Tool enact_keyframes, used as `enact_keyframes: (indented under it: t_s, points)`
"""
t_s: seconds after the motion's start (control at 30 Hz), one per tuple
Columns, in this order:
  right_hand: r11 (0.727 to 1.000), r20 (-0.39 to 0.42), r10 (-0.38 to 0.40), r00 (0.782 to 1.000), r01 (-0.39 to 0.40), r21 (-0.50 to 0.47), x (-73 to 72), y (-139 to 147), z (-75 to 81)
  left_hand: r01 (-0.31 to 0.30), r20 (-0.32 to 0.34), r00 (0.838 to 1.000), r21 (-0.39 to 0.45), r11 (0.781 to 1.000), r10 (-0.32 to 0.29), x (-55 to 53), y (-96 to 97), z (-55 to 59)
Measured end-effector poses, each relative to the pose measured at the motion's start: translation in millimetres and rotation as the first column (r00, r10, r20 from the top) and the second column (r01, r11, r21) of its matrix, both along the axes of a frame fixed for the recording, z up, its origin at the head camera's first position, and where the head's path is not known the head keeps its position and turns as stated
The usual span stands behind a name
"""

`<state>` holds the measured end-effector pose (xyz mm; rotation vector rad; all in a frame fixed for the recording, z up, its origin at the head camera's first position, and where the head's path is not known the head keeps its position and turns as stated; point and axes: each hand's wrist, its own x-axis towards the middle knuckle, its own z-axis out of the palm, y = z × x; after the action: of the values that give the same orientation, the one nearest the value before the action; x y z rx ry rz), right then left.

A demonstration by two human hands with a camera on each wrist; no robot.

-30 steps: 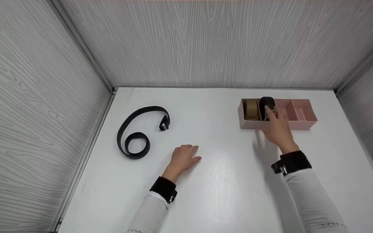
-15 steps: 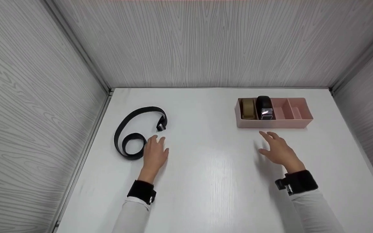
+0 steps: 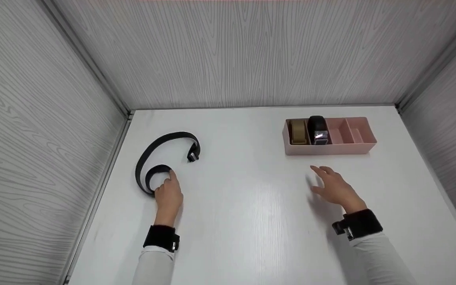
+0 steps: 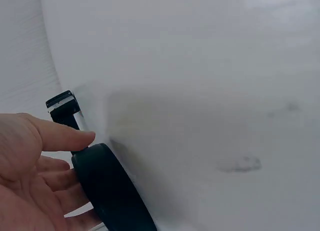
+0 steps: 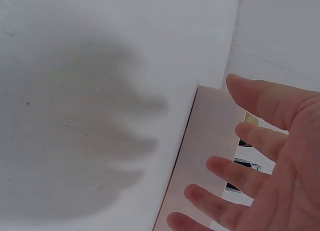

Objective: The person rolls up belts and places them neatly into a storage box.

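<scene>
A black belt [image 3: 145, 156] lies at the left of the table, one end coiled and the other ending in a silver-trimmed buckle [image 3: 192, 156]. My left hand [image 3: 168, 198] holds the coiled end, fingers and thumb around it. In the left wrist view the thumb lies at the strap's edge and the fingers are partly hidden behind the coil. My right hand [image 3: 335, 188], fingers spread, holds nothing in front of a pink divided box [image 3: 327, 149]. In it sit a rolled brown belt [image 3: 298, 132] and a rolled black belt [image 3: 317, 128] with a shiny silver buckle.
The white table [image 3: 244, 166] is bounded by a grey wood-grain panel [image 3: 228, 55] at the back and similar panels on both sides. The pink box stands near the back right, its two right compartments showing bare floors.
My right hand has left the rolled black belt in the box and drawn back toward me. My left hand has moved left to the coiled belt and taken hold of it.
</scene>
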<state>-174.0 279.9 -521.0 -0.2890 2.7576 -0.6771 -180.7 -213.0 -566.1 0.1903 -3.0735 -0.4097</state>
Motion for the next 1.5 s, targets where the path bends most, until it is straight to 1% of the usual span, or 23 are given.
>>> enact_keyframes:
  t_s: [0.07,0.13,0.23,0.33,0.5,0.6,0.7,0.8,0.9,0.97,1.03,1.1,1.13,1.17,1.2,1.23,1.33,1.4,1.43,1.47,1.5]
  points:
    - [1.000,0.002,0.007,1.000,-0.007,-0.004,-0.3,-2,-1.0,-0.027,-0.021,0.999,-0.003,1.000,0.027,-0.4,-2.0,-0.4]
    - [1.000,0.007,0.013,1.000,-0.013,-0.005,-0.4,-4,-2.4,-0.053,-0.023,0.998,-0.003,0.999,0.053,-0.7,-2.8,0.1]
    - [1.000,0.023,0.017,1.000,-0.017,0.003,0.2,-7,-4.7,-0.070,0.004,0.998,0.016,0.997,0.070,0.2,-0.9,2.9]
    - [0.999,0.037,0.032,0.999,-0.032,0.005,0.6,-13,-5.9,-0.061,0.043,0.997,0.047,0.997,0.059,1.8,4.7,6.0]
    - [0.998,0.053,0.069,0.996,-0.069,-0.001,-0.4,-27,-4.8,0.002,0.080,0.997,0.071,0.998,-0.008,5.5,21.3,11.3]
    - [0.996,0.063,0.092,0.994,-0.092,-0.006,-0.7,-37,-4.0,0.053,0.088,0.994,0.064,0.997,-0.058,8.4,36.1,13.4]
    - [0.992,0.073,0.124,0.990,-0.123,-0.011,-0.4,-49,-3.8,0.113,0.086,0.989,0.065,0.991,-0.118,11.9,53.8,12.8]
    - [0.986,0.077,0.165,0.983,-0.164,-0.022,0.9,-64,-5.1,0.181,0.077,0.979,0.076,0.981,-0.187,15.3,73.9,10.4]
    - [0.976,0.068,0.217,0.974,-0.215,-0.035,1.4,-80,-7.1,0.254,0.075,0.963,0.091,0.963,-0.260,16.6,95.3,9.0]
    - [0.966,0.056,0.258,0.965,-0.256,-0.044,1.1,-92,-8.7,0.305,0.075,0.947,0.088,0.948,-0.312,15.9,109.6,8.4]
    - [0.959,0.047,0.283,0.958,-0.281,-0.043,0.7,-102,-10.5,0.358,0.076,0.928,0.080,0.930,-0.364,13.7,123.7,7.5]
    - [0.952,0.037,0.305,0.952,-0.303,-0.043,0.4,-111,-12.0,0.410,0.083,0.907,0.062,0.910,-0.414,11.2,136.6,6.7]
    - [0.948,0.025,0.316,0.949,-0.314,-0.042,0.1,-115,-13.1,0.438,0.090,0.893,0.061,0.897,-0.442,10.2,142.1,6.8]
    - [0.945,0.011,0.326,0.945,-0.325,-0.040,-0.4,-119,-14.6,0.467,0.099,0.876,0.067,0.882,-0.471,9.1,146.8,7.1]
    - [0.942,0.001,0.335,0.942,-0.334,-0.039,-0.9,-122,-15.7,0.498,0.111,0.856,0.078,0.863,-0.504,8.2,150.6,7.5]
    - [0.938,-0.013,0.344,0.939,-0.344,-0.039,-1.5,-125,-16.9,0.533,0.123,0.832,0.091,0.841,-0.541,7.5,153.6,8.1]
    - [0.924,-0.067,0.379,0.923,-0.381,-0.027,-4.9,-130,-21.6,0.623,0.150,0.752,0.157,0.766,-0.642,5.9,159.0,10.6]
    - [0.918,-0.094,0.395,0.914,-0.397,-0.005,-8.3,-131,-24.5,0.662,0.144,0.710,0.195,0.724,-0.689,5.8,159.7,12.5]
    - [0.915,-0.107,0.401,0.910,-0.403,0.007,-10.0,-131,-26.1,0.675,0.137,0.698,0.203,0.710,-0.703,6.3,158.8,13.8]
    - [0.912,-0.121,0.408,0.905,-0.409,0.019,-11.3,-131,-27.5,0.680,0.129,0.694,0.203,0.704,-0.708,7.0,157.1,14.8]
    - [0.911,-0.133,0.412,0.901,-0.411,0.033,-12.2,-131,-28.6,0.680,0.121,0.698,0.196,0.707,-0.706,7.9,154.9,15.4]
